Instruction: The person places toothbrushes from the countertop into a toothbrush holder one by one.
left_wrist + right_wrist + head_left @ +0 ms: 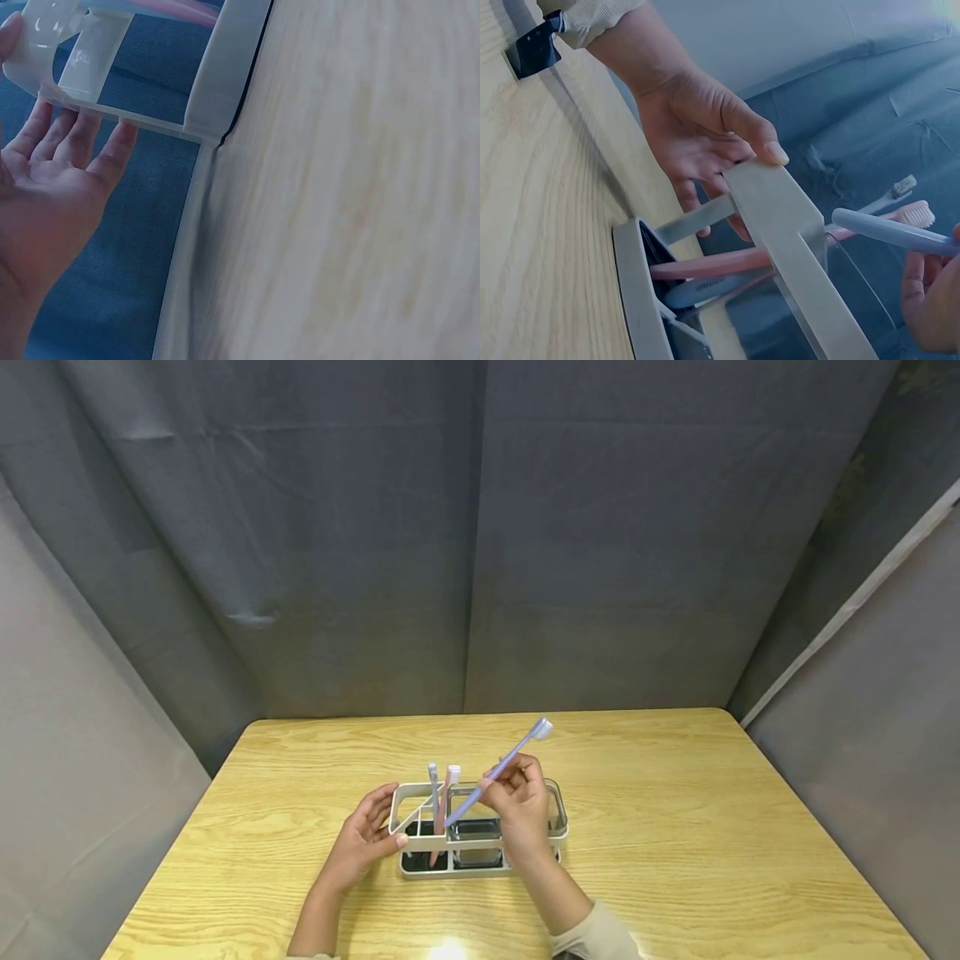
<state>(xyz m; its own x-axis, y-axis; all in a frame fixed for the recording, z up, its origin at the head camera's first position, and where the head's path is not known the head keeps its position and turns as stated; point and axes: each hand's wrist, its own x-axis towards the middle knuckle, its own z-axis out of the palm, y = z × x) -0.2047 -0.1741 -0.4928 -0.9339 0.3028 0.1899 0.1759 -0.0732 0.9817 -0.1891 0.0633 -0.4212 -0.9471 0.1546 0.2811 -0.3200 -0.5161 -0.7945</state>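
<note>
A pale toothbrush holder (426,843) with a dark base stands on the table. My left hand (362,839) grips its left end, the thumb on the front rim and the fingers round the side; in the left wrist view the fingertips of the left hand (64,176) touch the frame. My right hand (525,814) pinches a purple toothbrush (510,760), tilted above the holder with bristles up to the right. Its lower end is near a pink toothbrush (443,802) and a blue-grey toothbrush (433,785), which stand in the left part, heads up.
A clear container (477,857) sits in the holder's middle section; the right section is partly hidden by my right hand. The wooden table (675,827) extends around the holder. Grey curtains (600,568) hang behind and at both sides.
</note>
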